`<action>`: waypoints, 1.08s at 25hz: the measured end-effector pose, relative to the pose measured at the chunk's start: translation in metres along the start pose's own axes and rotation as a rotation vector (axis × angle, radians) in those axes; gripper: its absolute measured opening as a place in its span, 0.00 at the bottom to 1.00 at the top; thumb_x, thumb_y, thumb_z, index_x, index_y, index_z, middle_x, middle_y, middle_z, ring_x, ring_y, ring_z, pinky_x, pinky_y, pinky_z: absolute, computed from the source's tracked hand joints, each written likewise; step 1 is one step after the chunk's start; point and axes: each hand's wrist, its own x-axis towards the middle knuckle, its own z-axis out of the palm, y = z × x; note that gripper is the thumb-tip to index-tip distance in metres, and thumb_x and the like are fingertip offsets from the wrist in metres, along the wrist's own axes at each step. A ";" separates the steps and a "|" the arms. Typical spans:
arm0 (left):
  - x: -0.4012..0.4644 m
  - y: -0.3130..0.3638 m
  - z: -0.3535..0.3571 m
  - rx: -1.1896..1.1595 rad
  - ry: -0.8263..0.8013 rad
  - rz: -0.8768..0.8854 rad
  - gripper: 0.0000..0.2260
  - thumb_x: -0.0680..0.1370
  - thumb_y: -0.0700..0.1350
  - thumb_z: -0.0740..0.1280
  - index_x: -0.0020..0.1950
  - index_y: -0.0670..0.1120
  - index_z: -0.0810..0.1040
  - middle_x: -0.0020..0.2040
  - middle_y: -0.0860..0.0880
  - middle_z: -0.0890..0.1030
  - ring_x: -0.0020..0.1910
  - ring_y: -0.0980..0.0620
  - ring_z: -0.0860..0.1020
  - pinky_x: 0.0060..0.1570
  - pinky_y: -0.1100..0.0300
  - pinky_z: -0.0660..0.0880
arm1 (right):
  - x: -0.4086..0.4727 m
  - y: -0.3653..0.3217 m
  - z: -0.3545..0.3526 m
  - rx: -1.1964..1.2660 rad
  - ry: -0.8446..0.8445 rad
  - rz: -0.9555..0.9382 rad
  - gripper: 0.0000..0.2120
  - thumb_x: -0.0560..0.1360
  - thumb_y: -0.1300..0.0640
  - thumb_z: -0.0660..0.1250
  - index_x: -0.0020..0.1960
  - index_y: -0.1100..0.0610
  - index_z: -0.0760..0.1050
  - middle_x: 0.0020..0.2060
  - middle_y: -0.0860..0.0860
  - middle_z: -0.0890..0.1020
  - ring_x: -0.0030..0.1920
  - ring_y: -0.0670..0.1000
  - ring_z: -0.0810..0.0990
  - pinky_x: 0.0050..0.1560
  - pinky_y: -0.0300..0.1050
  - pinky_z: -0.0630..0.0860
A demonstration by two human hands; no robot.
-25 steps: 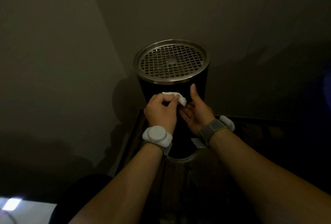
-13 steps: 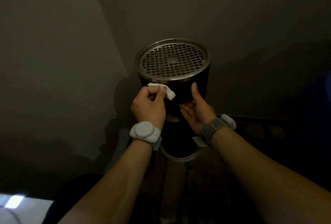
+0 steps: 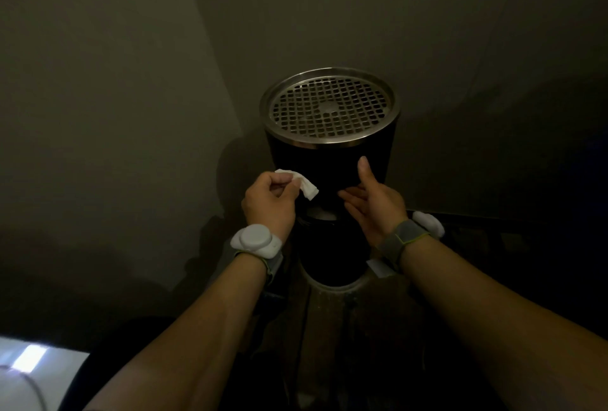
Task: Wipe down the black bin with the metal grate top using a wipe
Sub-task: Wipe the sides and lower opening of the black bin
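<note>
2 hands are up in front of the black bin (image 3: 329, 167), which sits dead centre against the wall corner with its metal grate top (image 3: 330, 108) facing the camera at about 12 o'clock from the hands. The left hand (image 3: 268, 205) is pinching a small crumpled white wipe (image 3: 304, 185) between thumb and fingertips, with the loose end dangling toward 4 o'clock, just beside the bin's dark side but I can't honestly tell if it's touching the surface or hanging a hair off it. The right hand (image 3: 375, 203) is loose and empty, palm turned inward, thumb pointing up at 12 o'clock; it's resting against or right next to the bin's front, looks like it's there to steady the thing. Both wrists have white puck-shaped bands (image 3: 255, 241) strapped on, no idea what they're for. Lighting is really dim so I can't see any wet streaks or clean patches on the black body, and the grate and its steel rim look dry and untouched as far as I can make out. So my read on progress: basically at the start or very early, wipe in hand and positioned near the upper side wall, with the sides, the rim and the grate all left to do. Lower part of the bin drops into a round cutout in a dark wooden surface (image 3: 329, 328), so only the upper body is reachable anyway.
</note>
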 end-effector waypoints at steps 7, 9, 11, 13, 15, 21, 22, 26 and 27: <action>-0.005 -0.039 -0.012 0.103 -0.104 -0.032 0.03 0.75 0.42 0.73 0.47 0.47 0.81 0.44 0.48 0.84 0.44 0.51 0.84 0.52 0.50 0.82 | 0.002 0.013 -0.025 -0.779 0.005 -0.388 0.14 0.74 0.57 0.73 0.59 0.58 0.77 0.49 0.52 0.81 0.50 0.53 0.81 0.55 0.48 0.77; -0.007 -0.053 -0.013 0.108 -0.125 -0.060 0.03 0.75 0.41 0.72 0.47 0.47 0.81 0.45 0.46 0.84 0.46 0.47 0.83 0.53 0.47 0.81 | 0.009 0.011 -0.038 -1.270 -0.009 -0.478 0.22 0.74 0.52 0.72 0.66 0.55 0.74 0.56 0.52 0.80 0.53 0.53 0.81 0.56 0.45 0.76; -0.012 -0.061 -0.011 0.114 -0.136 -0.100 0.03 0.75 0.41 0.72 0.46 0.49 0.81 0.45 0.45 0.84 0.47 0.46 0.83 0.53 0.46 0.81 | 0.012 0.003 -0.048 -1.546 -0.111 -0.499 0.26 0.75 0.50 0.70 0.71 0.55 0.70 0.63 0.54 0.76 0.60 0.56 0.78 0.59 0.46 0.74; -0.016 -0.072 -0.008 0.125 -0.136 -0.135 0.05 0.75 0.42 0.72 0.44 0.52 0.80 0.45 0.45 0.84 0.47 0.46 0.83 0.52 0.45 0.81 | 0.017 0.000 -0.051 -1.715 -0.217 -0.485 0.29 0.75 0.49 0.68 0.73 0.55 0.67 0.66 0.54 0.73 0.62 0.58 0.76 0.61 0.48 0.74; -0.017 -0.082 -0.005 0.126 -0.136 -0.160 0.06 0.75 0.43 0.72 0.43 0.54 0.79 0.46 0.44 0.84 0.47 0.45 0.83 0.52 0.44 0.81 | 0.021 0.001 -0.051 -1.855 -0.280 -0.469 0.30 0.76 0.48 0.67 0.75 0.54 0.63 0.68 0.54 0.71 0.63 0.58 0.76 0.59 0.51 0.76; -0.009 -0.099 0.004 0.128 -0.138 -0.198 0.05 0.74 0.46 0.73 0.43 0.56 0.80 0.46 0.46 0.84 0.47 0.46 0.83 0.52 0.45 0.81 | 0.033 0.013 -0.046 -2.117 -0.261 -0.409 0.30 0.76 0.46 0.65 0.75 0.51 0.61 0.69 0.53 0.69 0.59 0.61 0.78 0.48 0.52 0.78; -0.010 -0.100 0.005 0.124 -0.133 -0.198 0.05 0.74 0.46 0.73 0.42 0.57 0.80 0.45 0.47 0.84 0.46 0.47 0.83 0.52 0.45 0.82 | 0.033 0.015 -0.046 -2.153 -0.237 -0.416 0.29 0.76 0.46 0.65 0.74 0.51 0.63 0.69 0.52 0.69 0.58 0.61 0.78 0.44 0.51 0.77; -0.002 -0.107 0.014 0.055 -0.098 -0.195 0.06 0.74 0.46 0.72 0.42 0.58 0.80 0.45 0.50 0.84 0.46 0.51 0.83 0.50 0.48 0.82 | 0.039 0.021 -0.045 -2.276 -0.174 -0.403 0.25 0.76 0.47 0.65 0.71 0.51 0.68 0.67 0.51 0.71 0.56 0.59 0.79 0.37 0.48 0.70; 0.000 -0.107 0.016 0.038 -0.089 -0.200 0.06 0.74 0.46 0.72 0.43 0.58 0.80 0.45 0.50 0.84 0.46 0.51 0.83 0.50 0.49 0.82 | 0.039 0.022 -0.044 -2.291 -0.165 -0.402 0.24 0.76 0.47 0.65 0.70 0.51 0.69 0.66 0.51 0.71 0.56 0.59 0.79 0.37 0.48 0.69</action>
